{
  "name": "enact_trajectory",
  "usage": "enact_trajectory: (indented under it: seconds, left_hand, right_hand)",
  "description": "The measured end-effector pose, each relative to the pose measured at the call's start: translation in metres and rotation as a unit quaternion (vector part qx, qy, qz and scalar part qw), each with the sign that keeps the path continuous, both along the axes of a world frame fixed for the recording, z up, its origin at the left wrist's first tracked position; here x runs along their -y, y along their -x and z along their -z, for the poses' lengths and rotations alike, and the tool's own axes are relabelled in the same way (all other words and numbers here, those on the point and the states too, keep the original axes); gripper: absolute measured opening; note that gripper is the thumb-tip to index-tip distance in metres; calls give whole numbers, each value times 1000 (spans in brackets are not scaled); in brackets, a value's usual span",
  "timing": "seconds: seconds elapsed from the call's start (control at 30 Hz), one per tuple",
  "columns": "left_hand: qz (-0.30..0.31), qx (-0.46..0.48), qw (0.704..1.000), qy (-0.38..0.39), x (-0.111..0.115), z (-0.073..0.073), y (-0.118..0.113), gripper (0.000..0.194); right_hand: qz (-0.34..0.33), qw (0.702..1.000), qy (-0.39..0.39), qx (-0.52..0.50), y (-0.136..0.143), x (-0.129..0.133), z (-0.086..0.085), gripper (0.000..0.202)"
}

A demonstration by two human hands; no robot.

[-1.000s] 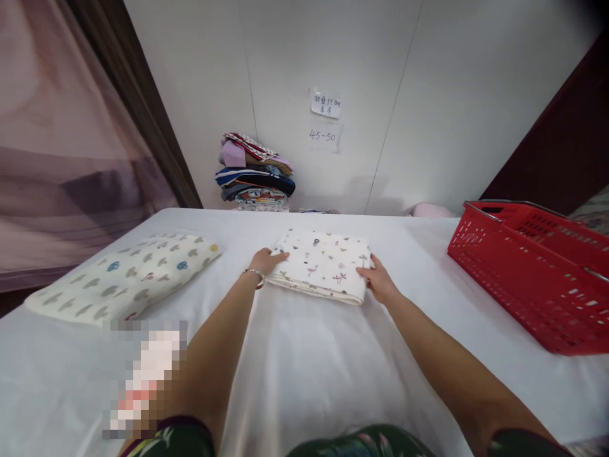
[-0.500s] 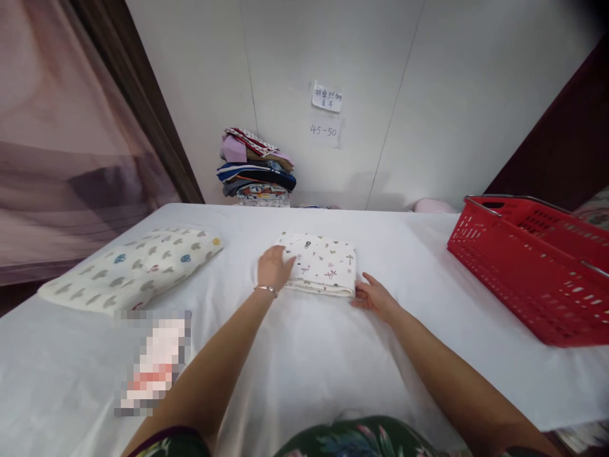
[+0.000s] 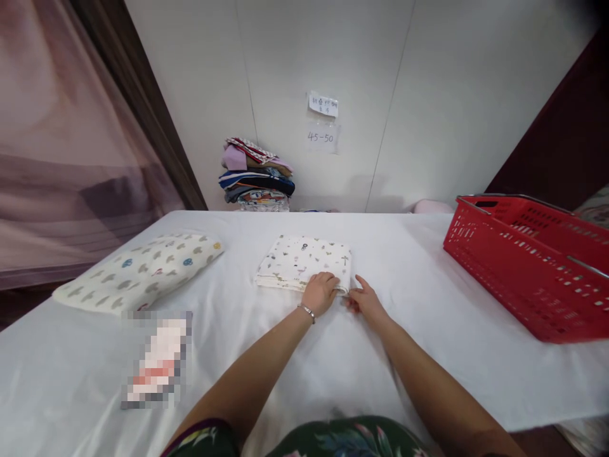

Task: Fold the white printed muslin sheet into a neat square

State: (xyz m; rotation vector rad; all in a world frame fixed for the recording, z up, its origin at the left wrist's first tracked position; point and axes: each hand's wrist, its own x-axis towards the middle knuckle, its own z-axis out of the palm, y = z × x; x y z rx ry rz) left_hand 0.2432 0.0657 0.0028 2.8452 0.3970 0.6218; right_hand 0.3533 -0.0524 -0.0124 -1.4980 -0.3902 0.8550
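A white cloth with small prints lies folded in a flat rectangle at the middle of the white-covered table. My left hand, with a bracelet at the wrist, rests on the cloth's front edge, right of its middle, fingers together and pressing on it. Beside the front right corner is my right hand, its thumb raised apart from the fingers. Those fingertips are at the corner's edge and partly hidden.
A cream patterned cloth lies at the left, with a blurred-out item nearer me. At the right stands a red basket. Folded fabrics are stacked behind the table's far edge.
My left hand has moved right, from the cloth's left side to its front edge near the right corner. My right hand has stayed near that corner. The view has shifted slightly.
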Motion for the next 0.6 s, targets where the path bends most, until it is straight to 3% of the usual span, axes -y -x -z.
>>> enact_trajectory:
  seconds: [0.2,0.43,0.6]
  left_hand:
    - [-66,47,997,0,8,8,-4,19]
    - [-33,26,999,-22,10,17,-3,16]
    - [-30,60,998,-18,10,14,5,32]
  right_hand:
    - [-9,999,-2,35,1,2,5,74]
    - [-20,997,26,64,1,3,10,76]
    - [-44,987,36,150,6,15,10,71]
